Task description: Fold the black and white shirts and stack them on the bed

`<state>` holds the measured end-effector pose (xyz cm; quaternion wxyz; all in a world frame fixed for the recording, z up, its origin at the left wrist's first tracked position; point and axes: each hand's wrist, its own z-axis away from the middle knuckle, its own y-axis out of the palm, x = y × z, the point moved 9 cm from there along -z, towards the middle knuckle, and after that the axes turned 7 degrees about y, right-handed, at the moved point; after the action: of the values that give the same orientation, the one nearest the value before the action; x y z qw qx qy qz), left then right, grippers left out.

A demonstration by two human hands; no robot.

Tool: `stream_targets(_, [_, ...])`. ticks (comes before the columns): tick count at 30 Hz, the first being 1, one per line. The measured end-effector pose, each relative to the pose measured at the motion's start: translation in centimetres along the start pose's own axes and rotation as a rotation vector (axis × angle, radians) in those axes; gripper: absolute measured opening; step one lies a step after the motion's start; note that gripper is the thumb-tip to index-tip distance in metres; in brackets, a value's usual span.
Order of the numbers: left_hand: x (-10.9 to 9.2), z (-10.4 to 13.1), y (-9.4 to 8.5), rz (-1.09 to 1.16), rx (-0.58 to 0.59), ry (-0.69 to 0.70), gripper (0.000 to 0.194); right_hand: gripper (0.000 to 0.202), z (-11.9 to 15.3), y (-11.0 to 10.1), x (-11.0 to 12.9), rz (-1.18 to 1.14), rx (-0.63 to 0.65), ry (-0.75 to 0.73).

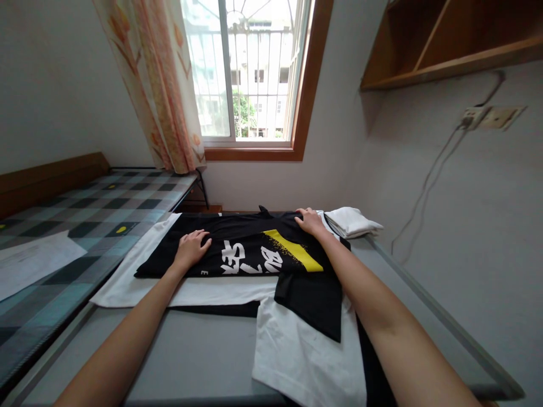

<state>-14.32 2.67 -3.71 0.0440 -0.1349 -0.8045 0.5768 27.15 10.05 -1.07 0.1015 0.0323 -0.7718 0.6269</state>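
Note:
A black T-shirt (250, 226) with white lettering and a yellow stripe lies partly folded across the table. Its sleeve (316, 302) hangs toward me over a white T-shirt (305, 353) spread beneath it. More black cloth (220, 309) shows under the white one. My left hand (193, 247) rests on the left part of the black T-shirt, fingers stretched out. At its far right edge lies my right hand (311, 220), fingers extended and slightly bent on the cloth. Neither hand visibly grips the fabric.
A folded white cloth (352, 221) sits at the table's back right corner. The grey table (203, 353) meets a wall with hanging cables (424, 183) on the right. To the left is a bed with a checked cover (127, 198) and paper (38, 260) on it.

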Motion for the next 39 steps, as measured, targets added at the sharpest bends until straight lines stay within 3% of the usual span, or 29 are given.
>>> stream_targets(6, [0.1,0.0,0.1,0.01,-0.021,-0.01,0.038,0.051,-4.1,3.4,-0.3,0.064,0.139,0.111])
stream_targets(14, [0.0,-0.1,-0.1,0.022,-0.041,-0.035,0.035,0.048,-7.3,5.4,0.0,0.009,0.247,0.161])
stream_targets(21, [-0.3,-0.2,-0.3,0.026,-0.045,-0.031,0.033,0.026,-8.5,5.1,0.2,-0.096,0.171,0.269])
stream_targets(26, [-0.4,-0.1,-0.5,0.03,-0.048,-0.041,0.032,0.039,-8.9,3.7,0.6,-0.262,0.061,0.278])
stream_targets(32, [-0.4,-0.1,-0.5,0.026,-0.048,-0.042,0.033,0.048,-8.6,0.1,2.0,-0.469,-0.054,0.171])
stream_targets(35, [-0.3,-0.1,-0.4,0.024,-0.051,-0.04,0.033,0.045,-6.7,-2.7,2.6,-0.677,-0.131,0.022])
stream_targets(37, [-0.3,-0.1,-0.4,0.019,-0.047,-0.04,0.033,0.037,-4.7,-3.3,3.3,-0.777,-0.011,-0.15])
stream_targets(39, [-0.3,-0.1,-0.3,0.012,-0.038,-0.04,0.033,0.025,-1.8,-1.8,3.9,-0.729,0.305,-0.301])
